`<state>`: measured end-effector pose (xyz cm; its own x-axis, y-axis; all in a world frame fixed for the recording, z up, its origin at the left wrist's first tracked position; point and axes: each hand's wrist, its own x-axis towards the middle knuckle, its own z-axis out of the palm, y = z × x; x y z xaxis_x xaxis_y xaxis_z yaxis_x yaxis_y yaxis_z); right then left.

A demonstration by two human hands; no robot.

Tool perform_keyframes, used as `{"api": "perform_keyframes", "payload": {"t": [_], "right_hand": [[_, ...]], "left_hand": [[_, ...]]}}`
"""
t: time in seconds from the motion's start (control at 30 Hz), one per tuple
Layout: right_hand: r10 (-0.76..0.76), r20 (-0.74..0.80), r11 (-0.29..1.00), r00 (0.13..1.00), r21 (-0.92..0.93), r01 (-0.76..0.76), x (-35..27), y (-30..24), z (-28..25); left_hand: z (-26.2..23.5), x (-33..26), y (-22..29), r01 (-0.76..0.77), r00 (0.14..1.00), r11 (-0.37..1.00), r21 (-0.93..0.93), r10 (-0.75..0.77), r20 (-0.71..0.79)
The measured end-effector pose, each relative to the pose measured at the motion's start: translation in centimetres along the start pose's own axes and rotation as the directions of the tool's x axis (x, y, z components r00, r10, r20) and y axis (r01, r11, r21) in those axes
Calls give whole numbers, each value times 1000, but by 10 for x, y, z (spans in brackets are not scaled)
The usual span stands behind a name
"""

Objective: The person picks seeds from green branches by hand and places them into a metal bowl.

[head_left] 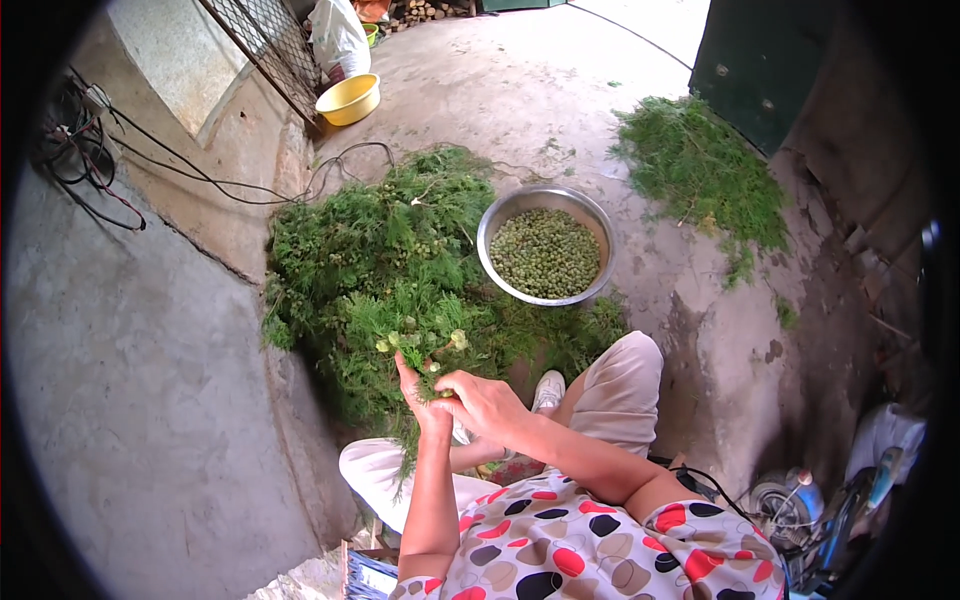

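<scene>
My left hand point(424, 405) is closed round a green conifer sprig point(422, 345) that bears a few pale green cones near its top. Feathery leaves of the sprig also hang down past my left wrist. My right hand point(486, 404) meets the left one at the sprig, its thumb and fingers pinched on a small green cone point(446, 393). Just beyond both hands lies a large heap of cut conifer branches point(380, 240). To the right of the heap stands a round steel basin point(486, 258) holding a mass of small green cones point(545, 252).
A smaller pile of green branches point(700, 170) lies at the right, beside a dark green door point(765, 70). A yellow basin point(348, 100) and a white sack point(338, 40) stand at the far left. Black cables point(230, 188) run along the left wall. A blue wheeled thing point(800, 505) is at lower right.
</scene>
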<state>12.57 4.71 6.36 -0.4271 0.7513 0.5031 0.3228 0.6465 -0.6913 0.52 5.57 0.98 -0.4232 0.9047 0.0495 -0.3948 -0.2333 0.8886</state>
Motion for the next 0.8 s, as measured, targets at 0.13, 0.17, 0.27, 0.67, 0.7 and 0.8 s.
{"api": "perform_keyframes", "payload": {"t": [0.13,0.17,0.27,0.67,0.7,0.8], "right_hand": [[-136,-27,990,990,-45,135,-9,3,6],[-168,-54,985,984,-53,165,-9,3,7],[-258,-78,964,963,-87,251,-8,-2,3],[-525,-111,832,844,-274,481,23,-35,-102],[-564,-393,816,727,-402,416,35,-16,-103],[-181,-374,827,909,-558,-65,70,34,-116]], "left_hand": [[32,2,21,184,943,958,-221,-235,-235],[35,3,22,206,922,939,-276,-281,-268],[39,4,17,180,878,889,-422,-339,-339],[11,-6,31,156,946,923,351,-38,-322],[11,-6,26,111,962,944,311,-24,-272],[20,-12,28,51,977,905,423,42,-207]]}}
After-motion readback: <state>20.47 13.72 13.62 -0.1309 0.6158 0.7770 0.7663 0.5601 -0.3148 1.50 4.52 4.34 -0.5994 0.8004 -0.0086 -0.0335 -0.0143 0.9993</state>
